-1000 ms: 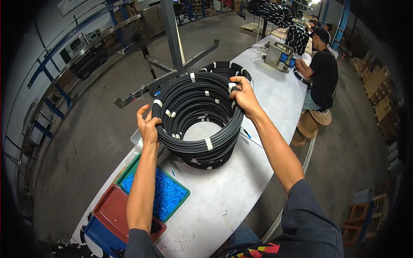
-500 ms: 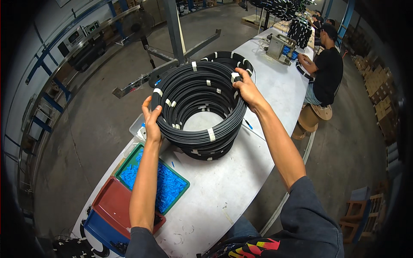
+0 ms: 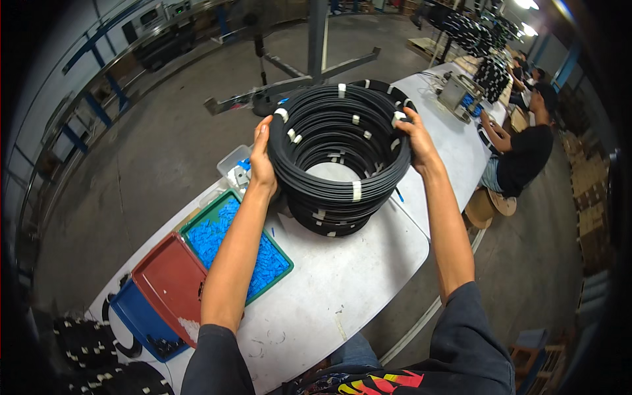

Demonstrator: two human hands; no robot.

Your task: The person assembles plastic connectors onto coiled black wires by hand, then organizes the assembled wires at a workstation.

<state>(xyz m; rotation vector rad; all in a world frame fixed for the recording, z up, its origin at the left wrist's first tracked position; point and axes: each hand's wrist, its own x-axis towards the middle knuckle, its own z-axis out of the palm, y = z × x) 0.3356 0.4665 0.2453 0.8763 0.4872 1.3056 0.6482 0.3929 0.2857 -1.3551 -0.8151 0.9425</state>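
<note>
A tall stack of black cable coils (image 3: 322, 187), bound at intervals with white tape, stands on the white table (image 3: 309, 283) in front of me. My left hand (image 3: 263, 161) presses along the outer left side of the upper coils, fingers pointing up and close together. On the right, my right hand (image 3: 419, 141) grips the top coil's rim beside a white tape band, with fingertips over the edge. Its palm side is partly hidden. Behind the stack, another black coil (image 3: 378, 84) shows in part.
Left of the stack are a green tray (image 3: 288, 264) of small blue pieces, a red tray (image 3: 164, 270), a blue tray (image 3: 135, 316) and a clear bin (image 3: 230, 160). More coils (image 3: 85, 342) lie lower left. A co-worker (image 3: 526, 148) sits at right near a metal machine (image 3: 455, 95).
The camera view has shifted, so the stack appears farther right. My left fingers now lie flatter along the coils' outer side, where the thumb was over the rim. My right hand stays at the rim.
</note>
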